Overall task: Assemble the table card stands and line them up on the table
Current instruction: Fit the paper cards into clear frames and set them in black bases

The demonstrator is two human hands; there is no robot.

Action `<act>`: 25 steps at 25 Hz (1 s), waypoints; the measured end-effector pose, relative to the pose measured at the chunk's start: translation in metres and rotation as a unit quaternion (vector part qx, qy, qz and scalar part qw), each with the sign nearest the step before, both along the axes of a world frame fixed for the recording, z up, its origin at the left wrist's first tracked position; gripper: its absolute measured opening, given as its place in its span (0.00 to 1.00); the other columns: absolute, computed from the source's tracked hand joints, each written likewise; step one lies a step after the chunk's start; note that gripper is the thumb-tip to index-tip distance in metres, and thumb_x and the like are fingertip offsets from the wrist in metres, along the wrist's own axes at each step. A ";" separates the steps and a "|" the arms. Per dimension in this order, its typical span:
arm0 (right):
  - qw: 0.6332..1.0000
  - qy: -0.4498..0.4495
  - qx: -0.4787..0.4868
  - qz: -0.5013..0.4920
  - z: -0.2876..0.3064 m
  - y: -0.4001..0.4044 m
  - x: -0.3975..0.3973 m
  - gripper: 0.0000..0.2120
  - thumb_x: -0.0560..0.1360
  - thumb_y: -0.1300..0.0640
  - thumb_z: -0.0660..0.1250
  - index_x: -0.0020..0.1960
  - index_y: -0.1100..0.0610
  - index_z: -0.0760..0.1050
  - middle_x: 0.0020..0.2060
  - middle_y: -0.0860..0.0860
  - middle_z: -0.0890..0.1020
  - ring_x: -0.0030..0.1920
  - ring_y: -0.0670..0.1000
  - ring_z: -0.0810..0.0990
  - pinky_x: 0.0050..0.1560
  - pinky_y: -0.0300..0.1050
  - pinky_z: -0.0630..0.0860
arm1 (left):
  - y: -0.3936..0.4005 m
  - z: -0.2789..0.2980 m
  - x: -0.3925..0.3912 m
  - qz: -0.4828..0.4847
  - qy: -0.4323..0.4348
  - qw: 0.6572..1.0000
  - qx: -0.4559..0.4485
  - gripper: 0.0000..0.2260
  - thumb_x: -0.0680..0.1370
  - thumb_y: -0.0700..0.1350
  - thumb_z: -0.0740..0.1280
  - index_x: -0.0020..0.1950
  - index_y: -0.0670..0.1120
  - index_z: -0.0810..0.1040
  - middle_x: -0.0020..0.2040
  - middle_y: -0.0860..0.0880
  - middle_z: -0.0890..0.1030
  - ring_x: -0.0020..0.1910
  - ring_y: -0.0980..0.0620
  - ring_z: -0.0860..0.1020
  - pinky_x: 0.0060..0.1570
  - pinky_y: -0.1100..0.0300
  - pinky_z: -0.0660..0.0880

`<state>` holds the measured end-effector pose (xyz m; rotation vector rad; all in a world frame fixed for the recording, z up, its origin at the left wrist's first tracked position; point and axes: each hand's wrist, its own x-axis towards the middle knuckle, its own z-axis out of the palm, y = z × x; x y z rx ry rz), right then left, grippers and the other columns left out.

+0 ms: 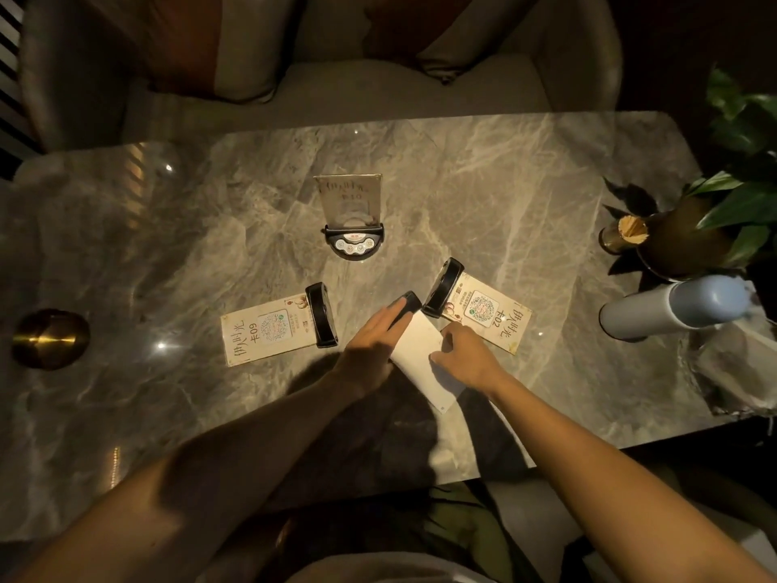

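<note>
One assembled card stand (352,220) stands upright at the middle of the marble table (525,170), its black base toward me. Two more lie flat: the card marked 09 (269,330) with its black base (321,315) on the left, and the card marked 02 (490,312) with its base (442,287) on the right. Between them my left hand (372,342) holds a black base (408,307) at the top end of a white card (420,355). My right hand (464,355) pinches that card's right edge.
A brass dome (49,338) sits at the table's left edge. At the right stand a potted plant (689,237), a toothpick holder (622,235), a lying pale bottle (672,307) and a clear tissue box (731,368). A sofa with cushions (319,44) lies beyond the far edge.
</note>
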<state>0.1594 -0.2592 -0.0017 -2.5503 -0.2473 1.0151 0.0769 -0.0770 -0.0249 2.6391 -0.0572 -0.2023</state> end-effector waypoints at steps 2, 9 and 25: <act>1.000 0.018 0.007 -0.023 -0.002 0.002 0.000 0.10 0.74 0.55 0.70 0.51 0.58 0.73 0.41 0.49 0.77 0.43 0.52 0.76 0.44 0.51 0.74 | 0.003 0.001 0.001 -0.005 0.006 1.000 0.003 0.36 0.67 0.42 0.81 0.73 0.43 0.73 0.75 0.42 0.70 0.71 0.41 0.73 0.68 0.46 0.74; 0.965 0.128 0.146 -0.175 0.010 0.011 0.001 0.10 0.76 0.63 0.69 0.56 0.56 0.75 0.40 0.56 0.80 0.37 0.53 0.77 0.35 0.44 0.70 | 0.021 0.005 -0.007 0.019 0.043 0.997 0.068 0.42 0.60 0.37 0.81 0.74 0.47 0.73 0.76 0.45 0.71 0.70 0.35 0.73 0.63 0.38 0.74; 0.958 0.071 0.252 -0.119 0.055 0.062 0.063 0.05 0.74 0.51 0.67 0.45 0.45 0.83 0.38 0.48 0.84 0.42 0.53 0.83 0.50 0.58 0.81 | 0.070 0.046 0.035 0.229 -0.002 0.948 -0.222 0.08 0.79 0.46 0.68 0.47 0.45 0.85 0.42 0.49 0.86 0.42 0.52 0.82 0.47 0.52 0.77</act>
